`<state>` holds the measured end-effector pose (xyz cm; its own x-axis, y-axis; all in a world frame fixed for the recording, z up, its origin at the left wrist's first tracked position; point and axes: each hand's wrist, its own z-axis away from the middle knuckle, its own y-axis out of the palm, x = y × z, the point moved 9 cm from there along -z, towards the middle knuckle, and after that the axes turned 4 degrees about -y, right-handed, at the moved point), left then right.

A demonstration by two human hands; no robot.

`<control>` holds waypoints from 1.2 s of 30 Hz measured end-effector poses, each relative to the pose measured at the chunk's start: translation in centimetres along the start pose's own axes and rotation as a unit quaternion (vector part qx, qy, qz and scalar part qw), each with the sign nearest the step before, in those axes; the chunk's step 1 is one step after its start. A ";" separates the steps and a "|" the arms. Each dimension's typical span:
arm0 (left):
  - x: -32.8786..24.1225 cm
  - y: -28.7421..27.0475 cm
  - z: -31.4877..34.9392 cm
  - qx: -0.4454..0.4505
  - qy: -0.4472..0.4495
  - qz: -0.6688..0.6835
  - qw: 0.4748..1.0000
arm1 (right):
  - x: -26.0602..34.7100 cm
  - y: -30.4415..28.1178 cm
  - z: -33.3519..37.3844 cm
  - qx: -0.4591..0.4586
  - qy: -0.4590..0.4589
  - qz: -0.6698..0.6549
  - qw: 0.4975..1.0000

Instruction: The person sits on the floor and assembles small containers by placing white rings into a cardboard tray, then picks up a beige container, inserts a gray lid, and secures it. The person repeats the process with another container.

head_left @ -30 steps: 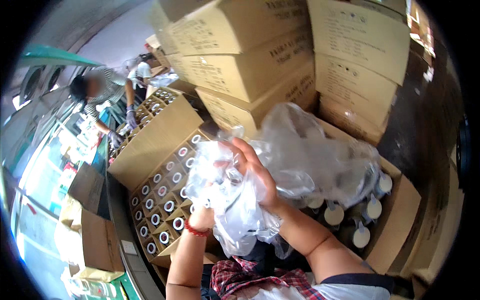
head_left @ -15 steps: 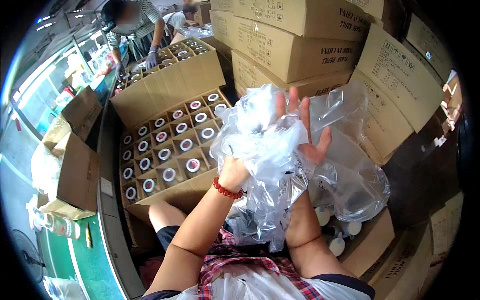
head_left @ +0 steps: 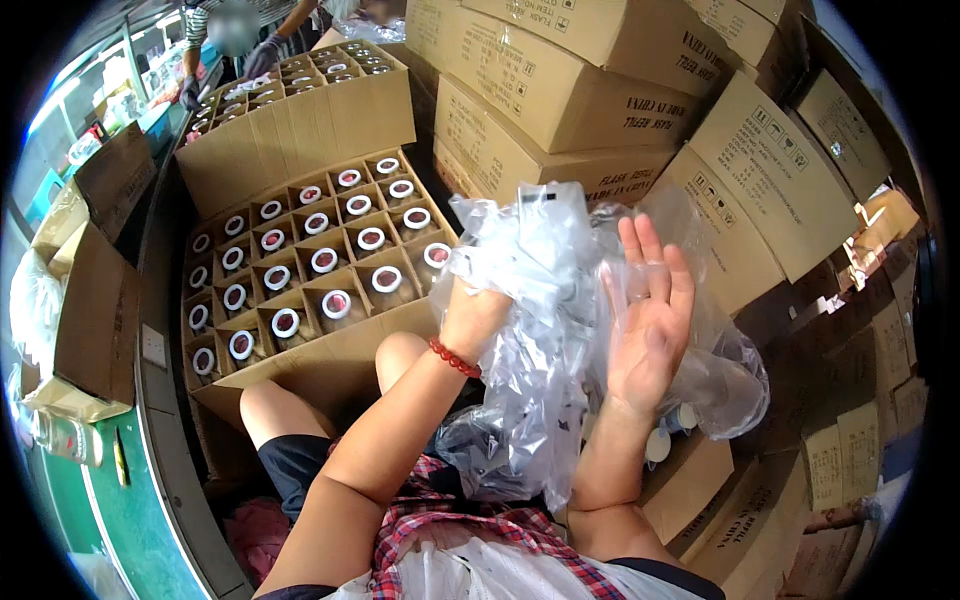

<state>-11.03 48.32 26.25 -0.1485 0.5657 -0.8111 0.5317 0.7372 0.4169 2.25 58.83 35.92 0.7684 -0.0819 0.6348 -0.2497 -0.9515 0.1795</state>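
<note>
A crumpled bunch of clear plastic bags (head_left: 540,330) hangs in front of my body. My left hand (head_left: 475,315), with a red bead bracelet at the wrist, is closed on the bunch; its fingertips are buried in the film. On the other side, my right hand (head_left: 652,325) is raised palm up with its fingers stretched out, beside the bags and against their edge. Past my left hand stands an open carton (head_left: 300,370) with cardboard dividers, holding rows of bottles (head_left: 336,304) with white rims and reddish centres.
Stacked closed cartons (head_left: 560,110) rise ahead on the right. Another clear plastic bag (head_left: 725,385) drapes over an open box (head_left: 690,490) with white-topped items. A co-worker's gloved hand (head_left: 265,55) is over a farther divided carton. A green workbench (head_left: 150,520) runs along the left.
My right hand has come out from behind the bags and moved right and nearer, its palm now showing. The bunch stays in my left hand. The view has shifted to the right.
</note>
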 end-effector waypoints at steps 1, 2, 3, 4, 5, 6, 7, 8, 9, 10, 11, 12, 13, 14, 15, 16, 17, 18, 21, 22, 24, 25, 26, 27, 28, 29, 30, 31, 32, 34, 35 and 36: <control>0.2 0.5 -0.1 0.024 0.010 -0.033 0.999 | 0.6 0.9 0.1 0.046 -0.028 0.009 0.999; -0.5 2.3 0.6 0.065 0.062 -0.144 0.985 | 0.2 1.5 0.6 0.178 -0.045 0.199 0.963; 1.5 3.3 0.8 0.080 -0.054 -0.086 0.992 | -1.3 1.1 2.1 0.229 0.045 0.321 0.918; 2.9 4.5 1.6 0.089 -0.116 0.040 0.988 | -2.2 0.4 3.2 0.261 0.075 0.394 0.878; 4.5 5.8 2.6 0.098 -0.174 0.167 0.965 | -3.3 -0.7 4.0 0.292 0.103 0.465 0.829; 6.3 6.1 3.4 0.098 -0.223 0.207 0.948 | -4.1 -1.5 4.1 0.285 0.147 0.472 0.821; 7.9 6.5 4.1 0.099 -0.271 0.250 0.924 | -4.8 -2.3 4.2 0.278 0.191 0.482 0.809; 8.7 7.1 4.5 0.096 -0.296 0.298 0.902 | -5.8 -3.5 4.4 0.266 0.240 0.491 0.794; 9.6 6.8 4.0 0.090 -0.307 0.274 0.907 | -7.3 -5.0 4.3 0.268 0.230 0.519 0.778; 10.2 6.9 3.4 0.090 -0.319 0.256 0.908 | -9.2 -7.4 4.4 0.266 0.222 0.552 0.758; 10.6 6.6 2.6 0.088 -0.330 0.235 0.910 | -10.1 -7.7 3.7 0.265 0.210 0.583 0.739; 11.8 5.4 1.2 0.102 -0.286 0.223 0.926 | -12.0 -7.2 2.1 0.260 0.220 0.550 0.762; 13.5 2.3 -1.3 0.081 -0.176 0.204 0.960 | -14.7 -4.8 0.4 0.265 0.226 0.503 0.791; 15.3 1.6 -3.2 0.091 -0.190 0.149 0.966 | -18.2 -7.0 0.1 0.254 0.240 0.493 0.797; 16.9 -0.7 -5.0 0.091 -0.205 0.076 0.972 | -22.1 -7.2 -0.7 0.245 0.240 0.461 0.818; 18.6 -4.2 -7.3 -0.017 -0.173 0.119 0.978 | -25.8 -6.5 -1.8 0.240 0.234 0.425 0.841; 20.3 -6.8 -9.3 -0.117 -0.141 0.164 0.969 | -29.0 -5.4 -3.4 0.224 0.216 0.392 0.866; 21.7 -8.6 -11.1 -0.146 -0.189 0.145 0.960 | -33.0 -5.4 -4.3 0.226 0.207 0.387 0.869; 23.5 -15.7 -15.8 -0.182 -0.253 0.155 0.938 | -46.1 -4.5 -5.9 0.278 0.290 0.284 0.871; 23.3 -16.9 -15.7 -0.188 -0.279 0.077 0.939 | -49.2 -5.2 -5.2 0.293 0.320 0.282 0.856; 21.7 -19.0 -16.4 -0.131 -0.297 -0.104 0.940 | -54.6 -7.1 -4.0 0.317 0.363 0.304 0.822; 20.3 -20.4 -16.6 -0.076 -0.286 -0.206 0.933 | -57.0 -7.0 -3.1 0.332 0.380 0.307 0.807; 20.0 -21.1 -16.6 -0.043 -0.272 -0.126 0.953 | -59.0 -7.4 -1.8 0.354 0.398 0.330 0.779; 20.8 -25.2 -17.1 0.022 -0.156 -0.247 0.956 | -60.9 -5.6 -0.5 0.391 0.407 0.339 0.753; 19.8 -24.7 -17.2 0.066 -0.103 -0.395 0.910 | -62.1 -6.8 1.6 0.418 0.430 0.366 0.712; 17.9 -23.1 -17.8 0.113 -0.038 -0.531 0.839 | -62.8 -8.1 3.7 0.442 0.451 0.387 0.672; 18.8 -22.2 -18.0 0.152 -0.035 -0.574 0.804 | -63.3 -9.5 6.0 0.466 0.471 0.405 0.630; 19.1 -22.3 -18.1 0.178 -0.036 -0.593 0.784 | -64.1 -8.9 7.9 0.493 0.480 0.406 0.601; 20.4 -21.7 -18.4 0.215 -0.027 -0.620 0.754 | -64.2 -9.9 9.8 0.508 0.493 0.414 0.572; 22.8 -20.4 -19.1 0.276 -0.043 -0.654 0.703 | -65.4 -11.5 13.0 0.519 0.516 0.413 0.542; 23.9 -20.3 -19.1 0.288 -0.049 -0.691 0.661 | -65.7 -11.5 14.0 0.526 0.518 0.411 0.535; 25.4 -21.0 -19.2 0.310 -0.081 -0.714 0.622 | -66.4 -11.3 14.4 0.526 0.521 0.402 0.539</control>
<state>-41.91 54.30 4.79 -0.7795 -0.5852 -0.2235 0.1799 0.1326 -0.9747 -37.42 70.76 -19.10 -0.2228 -0.9036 0.3658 0.6379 -0.4189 -0.6462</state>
